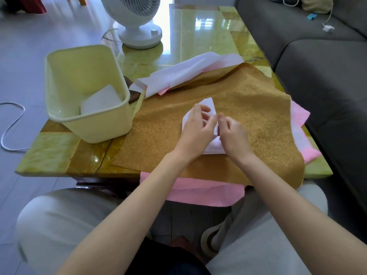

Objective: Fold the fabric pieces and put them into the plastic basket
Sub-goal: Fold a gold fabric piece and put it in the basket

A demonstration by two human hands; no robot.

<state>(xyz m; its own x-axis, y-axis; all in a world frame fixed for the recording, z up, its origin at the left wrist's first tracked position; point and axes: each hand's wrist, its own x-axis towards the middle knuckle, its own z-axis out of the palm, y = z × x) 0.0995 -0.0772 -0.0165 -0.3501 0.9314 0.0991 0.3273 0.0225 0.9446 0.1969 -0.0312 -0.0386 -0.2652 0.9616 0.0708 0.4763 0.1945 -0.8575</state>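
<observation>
Head view: left hand (pixel 198 128) and right hand (pixel 233 133) both pinch white fabric (pixel 209 104) over mustard cloth (pixel 258 108)

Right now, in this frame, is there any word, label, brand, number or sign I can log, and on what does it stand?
None can be read.
The pale yellow plastic basket has plain walls.
The white round fan shows a knob on its base but no legible marking.
The small white fabric piece, the mustard textured cloth and the pink cloth carry no print.
</observation>
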